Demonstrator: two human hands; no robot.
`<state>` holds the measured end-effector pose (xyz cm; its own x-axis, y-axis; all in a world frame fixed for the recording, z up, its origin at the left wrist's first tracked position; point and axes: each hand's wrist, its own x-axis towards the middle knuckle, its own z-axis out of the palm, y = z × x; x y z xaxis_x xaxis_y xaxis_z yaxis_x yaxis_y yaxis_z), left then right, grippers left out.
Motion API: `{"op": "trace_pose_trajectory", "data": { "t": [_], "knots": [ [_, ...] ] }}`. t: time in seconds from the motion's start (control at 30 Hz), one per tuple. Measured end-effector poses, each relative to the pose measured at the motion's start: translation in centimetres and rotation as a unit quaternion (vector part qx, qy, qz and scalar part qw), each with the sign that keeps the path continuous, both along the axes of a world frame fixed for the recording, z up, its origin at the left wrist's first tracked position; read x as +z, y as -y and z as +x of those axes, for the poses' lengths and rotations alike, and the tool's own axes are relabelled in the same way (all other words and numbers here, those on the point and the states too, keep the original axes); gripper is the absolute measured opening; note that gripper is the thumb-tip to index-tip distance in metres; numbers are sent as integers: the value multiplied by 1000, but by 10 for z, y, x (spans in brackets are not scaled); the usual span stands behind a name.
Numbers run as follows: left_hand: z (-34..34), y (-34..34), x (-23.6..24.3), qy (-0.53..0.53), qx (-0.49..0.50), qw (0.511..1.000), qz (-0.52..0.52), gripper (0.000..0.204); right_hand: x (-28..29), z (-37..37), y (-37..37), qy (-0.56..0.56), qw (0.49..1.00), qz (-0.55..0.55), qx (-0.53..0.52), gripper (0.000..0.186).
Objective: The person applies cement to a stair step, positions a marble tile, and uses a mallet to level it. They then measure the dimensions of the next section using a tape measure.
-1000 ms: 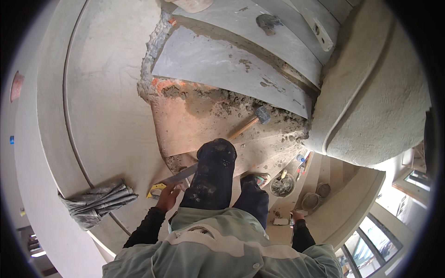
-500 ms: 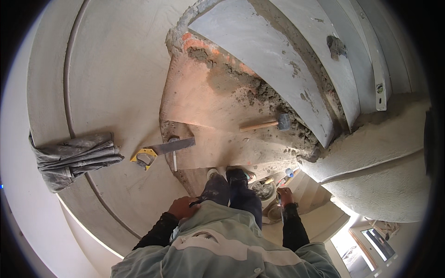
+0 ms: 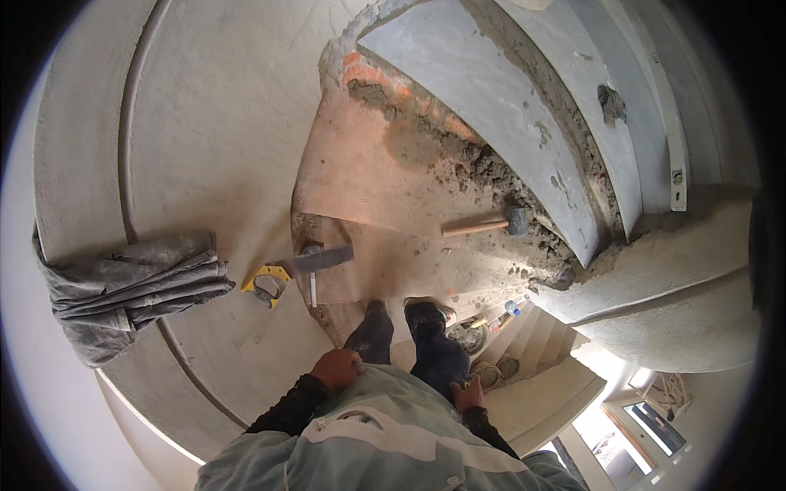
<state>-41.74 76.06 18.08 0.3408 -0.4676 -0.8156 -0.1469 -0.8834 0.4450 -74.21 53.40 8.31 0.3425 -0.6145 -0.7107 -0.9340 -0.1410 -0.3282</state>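
Observation:
My left hand (image 3: pixel 337 370) is closed at my waist, against the hem of my grey-green jacket (image 3: pixel 385 409); what its fingers hold, if anything, is hidden. At my right thigh, my right hand (image 3: pixel 468 394) is closed too, with a small yellowish bit showing at its fingers that I cannot make out. Both hands are apart from the tools. On the dusty steps ahead lies a rubber mallet (image 3: pixel 479 228) with a wooden handle. To the left, a handsaw (image 3: pixel 323 259) with a yellow grip rests across the step edge, over a hammer-like tool (image 3: pixel 313 286) with a pale handle.
A folded grey cloth (image 3: pixel 139 286) drapes over the low wall at left. Grey stair slabs (image 3: pixel 483 98) climb at upper right, with wet mortar (image 3: pixel 491 172) along their edge. A spirit level (image 3: pixel 678 164) leans there. A bucket (image 3: pixel 471 335) stands beside my right foot; lower steps descend beyond.
My right hand has come in from the right side to my thigh. My left hand has shifted slightly right and down. The view has turned a little; the tools lie as before.

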Motion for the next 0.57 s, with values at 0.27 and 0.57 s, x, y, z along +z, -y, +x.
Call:
{"op": "trace_pose_trajectory", "data": {
  "t": [0.27,0.57],
  "knots": [
    [44,-30,-19,-211,-257,942,41,36,38,6,-15,72,995,32,-60,55],
    [94,75,-168,-21,-59,974,-219,39,-60,59,44,164,982,-23,-89,54]
  ]
}}
